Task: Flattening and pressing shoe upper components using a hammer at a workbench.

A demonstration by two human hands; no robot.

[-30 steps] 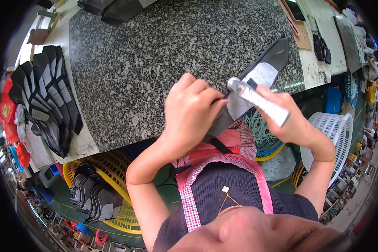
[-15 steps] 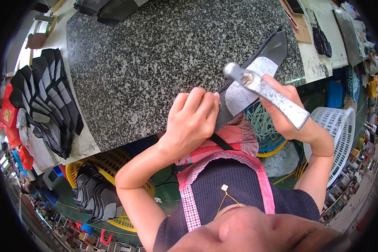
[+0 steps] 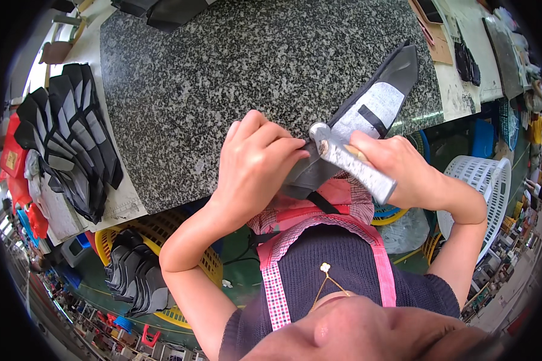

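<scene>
- The left hand point(image 3: 254, 161) pinched a black-and-grey piece point(image 3: 389, 98), partly on the speckled worktop point(image 3: 193, 102).
- The right hand point(image 3: 397, 165) gripped a hammer point(image 3: 356, 167), its head near the piece's edge.

I record my hammer point(image 3: 354, 165) as bare metal, bright at the round face, scuffed and speckled along the body. The workpiece point(image 3: 403, 67) is dark, smooth sheet with low sheen, its pale patch point(image 3: 384, 100) matt and textile-like. The slab point(image 3: 223, 90) appears to be smooth mottled stone. My apron point(image 3: 322, 222) is checked cloth, my top point(image 3: 334, 253) ribbed knit. 2 baskets, the white basket point(image 3: 501, 182) and the yellow basket point(image 3: 211, 266), look like moulded plastic.
</scene>
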